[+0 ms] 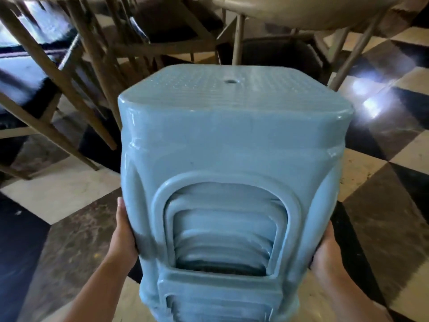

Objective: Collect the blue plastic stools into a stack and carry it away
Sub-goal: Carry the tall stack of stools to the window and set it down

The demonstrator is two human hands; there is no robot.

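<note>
A stack of several nested blue plastic stools (232, 145) fills the middle of the view, held up close in front of me. Its top seat is dotted with a small hole in the centre. Through the arched side opening I see the rims of the stools nested inside. My left hand (124, 231) presses flat against the stack's left side. My right hand (325, 249) grips the right side, its fingers hidden behind the plastic. The bottom of the stack runs out of the frame.
Wooden chairs with slanted legs (69, 66) stand at the left and behind the stack. A round pale table (301, 12) on wooden legs stands at the back right. The floor is a black and cream checkerboard (383, 159), with bright glare at the right.
</note>
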